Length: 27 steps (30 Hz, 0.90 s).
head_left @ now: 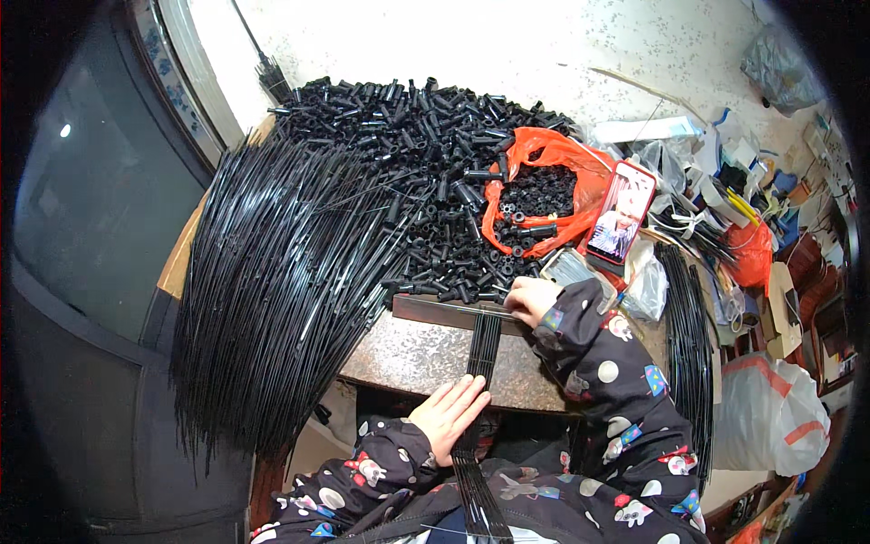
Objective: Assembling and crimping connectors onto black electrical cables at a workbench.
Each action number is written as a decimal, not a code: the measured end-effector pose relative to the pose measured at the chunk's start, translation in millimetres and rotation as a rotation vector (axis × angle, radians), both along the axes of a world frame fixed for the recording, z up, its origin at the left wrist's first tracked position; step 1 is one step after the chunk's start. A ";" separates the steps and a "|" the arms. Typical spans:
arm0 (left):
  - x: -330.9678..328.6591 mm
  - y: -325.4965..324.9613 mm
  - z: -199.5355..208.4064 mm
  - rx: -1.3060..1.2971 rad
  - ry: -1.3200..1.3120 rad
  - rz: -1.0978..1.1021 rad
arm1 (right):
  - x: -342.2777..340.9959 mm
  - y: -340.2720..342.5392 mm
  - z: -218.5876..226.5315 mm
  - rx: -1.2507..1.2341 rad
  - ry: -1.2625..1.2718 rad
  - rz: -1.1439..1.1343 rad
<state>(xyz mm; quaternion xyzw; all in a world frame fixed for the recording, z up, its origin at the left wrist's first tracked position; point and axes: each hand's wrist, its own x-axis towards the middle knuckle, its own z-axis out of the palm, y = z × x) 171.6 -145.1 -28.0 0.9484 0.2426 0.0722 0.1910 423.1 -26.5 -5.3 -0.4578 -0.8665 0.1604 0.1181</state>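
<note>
A flat row of thin black rods (485, 349) runs from a dark wooden bar (412, 309) on the speckled tabletop over the near edge and down to my lap. My left hand (449, 419) lies on this row with its fingers stretched out. Along the bar, across the far ends of the rods, runs a thin light metal rod (453, 307). At its right end my right hand (531, 301) is closed, with the fingertips pinched on it. The fingers partly hide that end.
Left lies a big heap of long black rods (281, 272). Behind are piled black plastic tubes (390, 122) and a red plastic bag (595, 172) of small black parts. A phone (621, 213) stands right of it. More rods (689, 354) and a white bag (770, 412) are far right.
</note>
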 end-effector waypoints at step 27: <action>0.0 0.3 0.7 0.006 0.022 0.001 | 2.0 9.2 -20.6 0.032 0.055 -0.007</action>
